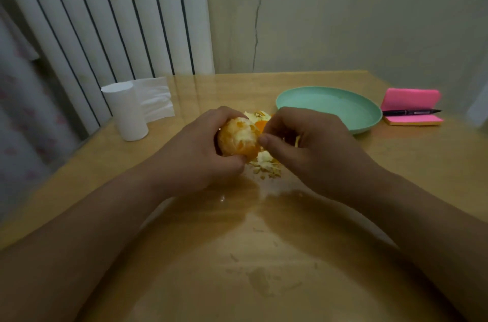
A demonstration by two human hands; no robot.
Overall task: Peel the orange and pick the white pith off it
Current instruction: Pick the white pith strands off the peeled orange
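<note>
Left hand grips round, mostly peeled orange fruit over glossy wooden table.
Right hand: fingers curled, thumb tip at the fruit; whatever it pinches is hidden. Pale peel scraps lie beneath, partly covered.

Plate lies between tissue roll and notepad.
</note>
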